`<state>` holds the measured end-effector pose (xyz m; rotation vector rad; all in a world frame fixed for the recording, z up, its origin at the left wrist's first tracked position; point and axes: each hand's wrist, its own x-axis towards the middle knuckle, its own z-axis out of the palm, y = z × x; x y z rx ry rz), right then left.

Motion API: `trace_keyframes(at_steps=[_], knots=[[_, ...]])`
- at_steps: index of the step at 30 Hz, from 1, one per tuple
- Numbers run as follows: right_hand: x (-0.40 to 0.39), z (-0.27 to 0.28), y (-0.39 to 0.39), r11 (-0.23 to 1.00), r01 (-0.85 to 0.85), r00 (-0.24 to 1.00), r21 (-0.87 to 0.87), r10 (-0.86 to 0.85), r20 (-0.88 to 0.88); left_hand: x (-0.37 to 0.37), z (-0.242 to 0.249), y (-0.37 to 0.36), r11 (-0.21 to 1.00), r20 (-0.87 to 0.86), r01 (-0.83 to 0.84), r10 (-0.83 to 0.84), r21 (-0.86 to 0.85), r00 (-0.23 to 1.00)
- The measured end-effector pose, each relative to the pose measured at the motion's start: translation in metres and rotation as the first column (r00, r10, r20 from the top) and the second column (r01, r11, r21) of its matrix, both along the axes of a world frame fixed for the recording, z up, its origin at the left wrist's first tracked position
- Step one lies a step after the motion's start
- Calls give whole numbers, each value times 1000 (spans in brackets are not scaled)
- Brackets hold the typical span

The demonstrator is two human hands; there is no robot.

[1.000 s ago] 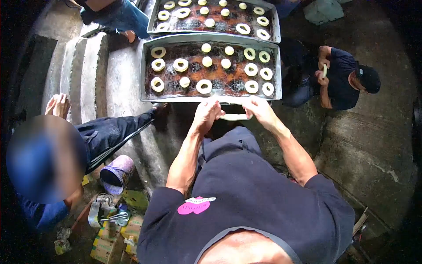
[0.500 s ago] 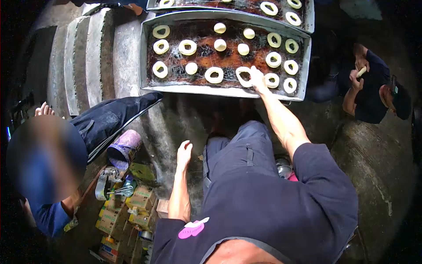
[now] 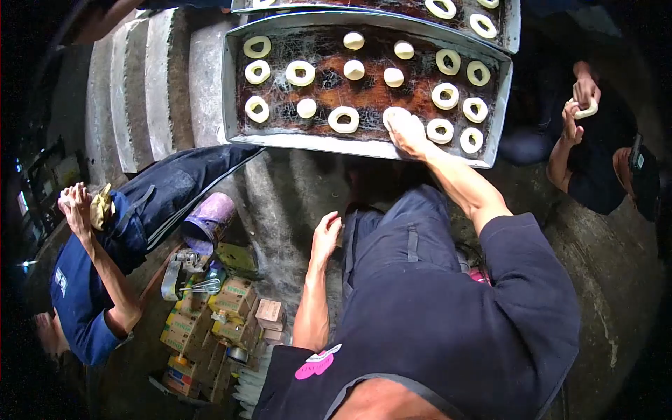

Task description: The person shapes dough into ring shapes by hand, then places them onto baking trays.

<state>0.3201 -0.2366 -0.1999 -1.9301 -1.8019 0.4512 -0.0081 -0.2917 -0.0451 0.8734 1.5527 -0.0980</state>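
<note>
In the near tray, my right hand [image 3: 408, 134] is closed over a pale dough ring [image 3: 394, 114] at the front side. Its fingers hide most of that ring, so its hole does not show. Beside the hand lies another dough ring [image 3: 439, 131], and to its left sits one more dough ring [image 3: 343, 120]. Round dough balls [image 3: 354, 69] rest around the tray's middle. My left hand [image 3: 326, 234] hangs low near my left thigh, its fingers loosely bent and apart, with nothing seen in it.
The metal tray [image 3: 336, 145] has raised walls; a second tray [image 3: 513, 31] adjoins its far side. A co-worker at right holds a dough piece [image 3: 588, 110]. Another person [image 3: 91, 280] is at left, near a purple bucket [image 3: 210, 215] and cardboard boxes [image 3: 233, 297]. Concrete steps [image 3: 159, 84] rise behind.
My right hand has closed over the dough ring, whose hole showed before. My left hand shifted slightly right and up in view. The left person's hands have come together.
</note>
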Motion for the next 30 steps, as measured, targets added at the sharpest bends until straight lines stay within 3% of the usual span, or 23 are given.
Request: trace_keyframes(at_steps=[1,2,3,4,6,8,10,12,14,16,18,19,20,22,25,26,28,30], knots=[[-2,2,-2,992,60,956,-115,-90,-278,3,1,-1,998,31,-59,58,36,998],[-2,4,0,967,82,831,-240,-199,-519,5,3,0,990,66,-119,114,71,991],[-3,-5,-4,975,12,987,-221,-48,-155,7,5,-1,992,35,-108,106,65,994],[-2,-4,-4,975,12,986,-220,-48,-161,5,5,-5,992,29,-107,105,66,994],[4,4,-1,987,-150,987,-59,153,44,0,-1,-15,997,0,-35,35,62,999],[14,26,17,992,-124,992,12,124,15,-2,-3,-20,999,-46,1,1,52,999],[34,35,45,932,52,998,-359,-59,-9,0,0,-25,997,-51,9,-5,72,999],[54,18,68,958,269,963,-100,-267,33,5,-1,-24,996,-70,39,-33,86,997],[62,2,82,966,253,962,-56,-245,117,12,-4,-18,991,-28,57,-54,118,998],[61,-8,84,975,219,974,29,-220,56,20,-8,-5,979,-39,130,-125,156,991],[54,-7,84,977,183,948,-113,-206,-243,30,-16,12,943,27,178,-194,280,981],[46,28,78,951,126,913,-283,-223,-343,40,-15,26,929,51,185,-212,322,976],[30,43,74,942,150,904,-300,-253,-345,53,-10,41,912,76,187,-230,365,970],[0,78,53,928,103,761,-357,-305,-573,83,6,68,955,206,-27,-37,296,978],[-40,145,13,916,-31,300,-401,-374,-878,118,34,94,917,458,-398,339,36,822],[-48,181,5,920,-49,138,-389,-380,-915,119,45,97,917,483,-397,330,40,811],[-59,236,-12,911,22,98,-412,-412,-906,120,65,101,959,602,-146,-30,242,798],[-72,232,-30,931,115,111,-345,-357,-927,116,69,100,947,696,-163,-81,277,713]])
